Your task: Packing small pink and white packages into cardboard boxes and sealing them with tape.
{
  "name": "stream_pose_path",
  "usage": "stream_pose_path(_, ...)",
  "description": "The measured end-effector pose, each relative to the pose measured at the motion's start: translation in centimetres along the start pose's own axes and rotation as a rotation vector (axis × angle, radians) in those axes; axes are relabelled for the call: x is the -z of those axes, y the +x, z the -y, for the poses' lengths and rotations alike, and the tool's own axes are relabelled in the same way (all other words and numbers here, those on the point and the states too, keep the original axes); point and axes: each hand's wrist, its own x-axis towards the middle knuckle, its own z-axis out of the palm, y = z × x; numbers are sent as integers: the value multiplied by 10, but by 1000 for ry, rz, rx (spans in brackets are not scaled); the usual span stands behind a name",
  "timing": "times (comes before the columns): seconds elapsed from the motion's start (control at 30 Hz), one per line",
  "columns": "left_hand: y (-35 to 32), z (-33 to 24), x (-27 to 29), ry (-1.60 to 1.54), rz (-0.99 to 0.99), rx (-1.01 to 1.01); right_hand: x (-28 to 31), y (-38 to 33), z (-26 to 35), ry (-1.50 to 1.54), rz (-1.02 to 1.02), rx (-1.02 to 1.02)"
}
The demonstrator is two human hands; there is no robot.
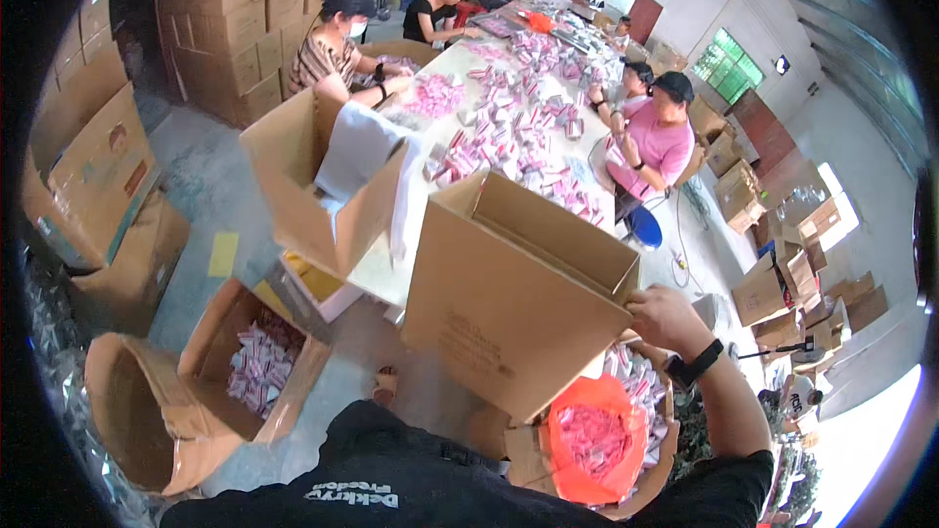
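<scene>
The right hand (667,318) grips the rim of an open cardboard carton (509,303), held up over the floor just in front of the surface (460,64); the left hand is out of view; the carton looks stiff but light, best held at its bottom corners. Small pink-and-white packets (518,127) litter the surface; more fill an orange bag (592,440) below and a brown box (256,362) at left.

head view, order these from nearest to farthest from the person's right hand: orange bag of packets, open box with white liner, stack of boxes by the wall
From the right hand, gripping the held cardboard box:
1. Orange bag of packets, just below the hand.
2. Open box with white liner, to the left at the table's near end.
3. Stack of boxes by the wall, upper left, far back.
</scene>
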Motion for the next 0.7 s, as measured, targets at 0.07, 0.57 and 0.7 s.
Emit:
stream_pose_path(0.07, 24, -2, 26, -2, -10, -22, -9, 0, -32, 18, 9, -78)
stream_pose_path(0.57, 121, -34, 98, -95, -132, 5, -29, 57, -150, 55, -58, 103)
stream_pose_path(0.7, 127, -59, 111, -111, -198, 30, -79, 57, -167, 148, -105, 63)
